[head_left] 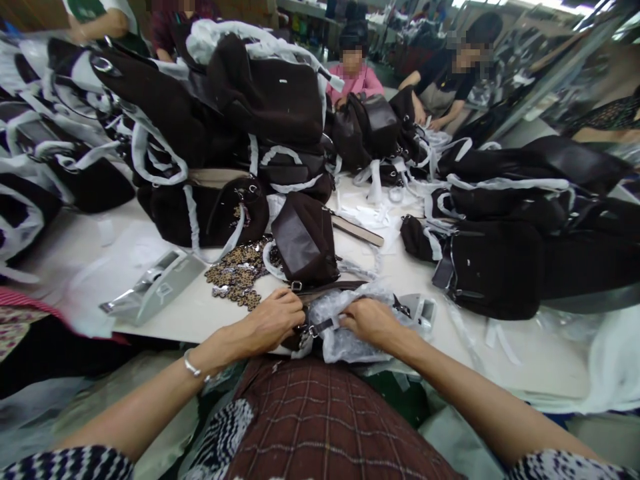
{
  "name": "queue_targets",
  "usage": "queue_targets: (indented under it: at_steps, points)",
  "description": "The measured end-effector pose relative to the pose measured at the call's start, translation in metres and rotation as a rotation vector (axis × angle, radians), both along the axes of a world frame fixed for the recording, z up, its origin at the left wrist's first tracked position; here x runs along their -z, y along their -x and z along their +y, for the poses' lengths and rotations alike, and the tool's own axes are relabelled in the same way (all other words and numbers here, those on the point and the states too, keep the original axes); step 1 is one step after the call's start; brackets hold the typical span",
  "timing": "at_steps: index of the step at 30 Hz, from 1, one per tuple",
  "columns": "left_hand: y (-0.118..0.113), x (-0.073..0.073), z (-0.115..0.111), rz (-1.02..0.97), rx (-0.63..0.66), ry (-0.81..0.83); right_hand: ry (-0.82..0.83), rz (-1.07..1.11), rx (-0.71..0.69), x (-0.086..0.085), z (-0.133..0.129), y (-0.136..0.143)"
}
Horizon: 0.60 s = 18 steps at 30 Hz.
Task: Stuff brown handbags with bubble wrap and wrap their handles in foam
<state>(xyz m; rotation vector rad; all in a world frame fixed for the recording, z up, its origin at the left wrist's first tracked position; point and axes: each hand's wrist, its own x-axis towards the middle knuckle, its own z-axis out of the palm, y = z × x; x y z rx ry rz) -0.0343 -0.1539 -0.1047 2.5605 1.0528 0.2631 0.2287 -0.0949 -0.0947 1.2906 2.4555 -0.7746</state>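
Note:
A dark handbag [291,342] lies at the table's front edge, close against my body. Crumpled clear plastic wrapping [336,343] covers much of it. My left hand [277,321] is closed on the bag's left end, its fingers curled over the edge beside a metal buckle. With bent fingers, my right hand [369,323] pinches the plastic near the tip of a short dark strap [323,327]. That strap has a metal clasp at its left end. The fingertips of both hands are partly hidden, and the bag's interior cannot be made out.
Left of my hands are a grey tape dispenser [160,290] and a pile of brown flower-patterned pieces [240,272]. A small dark bag [306,240] stands just beyond. Dark bags [493,267] are stacked right and left. Several people [357,77] work across the table.

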Motion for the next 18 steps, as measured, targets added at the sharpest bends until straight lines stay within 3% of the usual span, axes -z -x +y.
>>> queue_targets:
  at_steps: [3, 6, 8, 11, 15, 18]
  points:
    - [0.001, 0.003, 0.008, -0.087, -0.044, 0.084, 0.163, 0.254, -0.116, 0.002, 0.005, 0.01]
    - [0.002, 0.011, 0.011, -0.127, -0.095, 0.091, 0.229, 0.332, -0.16, 0.014, 0.006, 0.02]
    - [0.002, 0.017, 0.008, -0.149, -0.142, 0.063, 0.22, 0.355, -0.092, 0.024, 0.004, 0.025]
    - [0.004, 0.023, -0.004, -0.217, -0.204, 0.02, 0.281, 0.446, 0.128, 0.035, 0.004, 0.026]
    - [0.002, 0.024, -0.019, -0.294, -0.285, 0.061, 0.473, 0.575, 0.297, 0.038, 0.008, 0.022]
    - [-0.002, 0.025, -0.019, -0.305, -0.353, 0.095, 0.466, 0.585, 0.361, 0.036, 0.014, 0.019]
